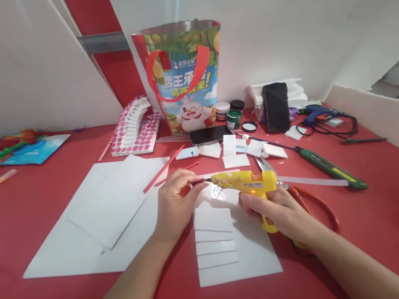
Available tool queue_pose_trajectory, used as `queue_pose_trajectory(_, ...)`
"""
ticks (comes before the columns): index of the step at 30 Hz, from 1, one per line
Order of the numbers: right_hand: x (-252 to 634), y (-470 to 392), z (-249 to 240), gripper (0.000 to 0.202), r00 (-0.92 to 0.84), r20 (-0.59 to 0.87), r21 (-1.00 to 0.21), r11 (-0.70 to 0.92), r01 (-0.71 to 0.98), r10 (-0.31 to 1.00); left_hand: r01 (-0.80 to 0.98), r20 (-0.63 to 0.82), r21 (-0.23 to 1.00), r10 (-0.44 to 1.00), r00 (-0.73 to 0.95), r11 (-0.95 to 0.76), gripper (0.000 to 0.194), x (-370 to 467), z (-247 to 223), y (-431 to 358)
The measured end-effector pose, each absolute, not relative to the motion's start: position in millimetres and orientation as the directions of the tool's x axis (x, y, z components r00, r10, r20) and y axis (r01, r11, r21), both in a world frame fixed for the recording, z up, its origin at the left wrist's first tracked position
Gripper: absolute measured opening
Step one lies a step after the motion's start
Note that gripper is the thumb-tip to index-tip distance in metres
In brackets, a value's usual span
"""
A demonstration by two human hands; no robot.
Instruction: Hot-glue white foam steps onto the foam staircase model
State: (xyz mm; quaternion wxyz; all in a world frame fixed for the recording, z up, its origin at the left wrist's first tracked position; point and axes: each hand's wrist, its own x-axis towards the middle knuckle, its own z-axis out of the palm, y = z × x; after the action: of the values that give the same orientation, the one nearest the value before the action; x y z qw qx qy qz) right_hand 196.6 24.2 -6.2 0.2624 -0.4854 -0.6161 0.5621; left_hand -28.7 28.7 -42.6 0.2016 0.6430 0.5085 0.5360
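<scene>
Bare forearms (133, 287); left hand (178, 203) pinches red piece (197, 181), right hand (280, 210) grips yellow glue gun (243, 181) above flat white board (257, 255).

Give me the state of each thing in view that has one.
Glue gun: in the right hand, light lit.
Left hand: pinching a small red piece.
White pieces: overlapping like steps.
Bag: upright, top open.
Green jar: looks open.
Leaning phone: screen dark.
Flat phone: screen dark.
Scissors: partly hidden, opening unclear.
</scene>
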Motion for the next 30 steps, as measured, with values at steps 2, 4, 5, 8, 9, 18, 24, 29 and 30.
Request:
queue_pose_trajectory(2,196.5,24.1,-5.6,0.041,-0.389,-0.222,-0.947,-0.104,0.303,0.894,0.434,0.480,0.809,0.872,-0.096,-0.397,0.005,-28.8,-43.2,28.7)
queue_pose_trajectory(4,196.5,24.1,-5.6,0.041,-0.386,-0.226,-0.947,-0.109,0.302,0.895,0.435,0.482,0.808,0.870,-0.101,-0.398,0.005,-29.0,-43.7,28.7)
queue_pose_trajectory(5,196.5,24.0,-5.9,0.041,-0.384,-0.227,-0.948,-0.111,0.300,0.895,0.436,0.485,0.807,0.869,-0.103,-0.399,0.005,-29.1,-43.9,28.7)
queue_pose_trajectory(8,196.5,24.0,-6.6,0.042,-0.390,-0.226,-0.948,-0.110,0.298,0.893,0.434,0.493,0.805,0.864,-0.108,-0.405,0.005,-29.5,-44.3,28.7)
queue_pose_trajectory(9,196.4,24.0,-6.6,0.042,-0.391,-0.223,-0.949,-0.108,0.295,0.893,0.432,0.496,0.804,0.862,-0.109,-0.408,0.004,-29.5,-44.5,28.7)
queue_pose_trajectory(18,194.7,23.0,-3.6,0.042,-0.380,-0.221,-0.949,-0.109,0.295,0.898,0.433,0.477,0.813,0.872,-0.113,-0.388,0.005,-28.8,-44.4,28.9)
queue_pose_trajectory(24,194.8,22.8,-1.8,0.041,-0.361,-0.227,-0.949,-0.121,0.293,0.905,0.412,0.441,0.836,0.891,-0.111,-0.362,0.005,-27.6,-42.5,28.3)
queue_pose_trajectory(29,196.3,23.0,2.5,0.045,-0.353,-0.209,-0.961,-0.125,0.245,0.912,0.387,0.420,0.850,0.904,-0.086,-0.357,0.006,-26.0,-41.7,28.3)
queue_pose_trajectory(30,196.5,22.9,2.6,0.046,-0.359,-0.201,-0.964,-0.119,0.238,0.912,0.385,0.421,0.849,0.904,-0.077,-0.362,0.007,-25.8,-41.8,28.3)
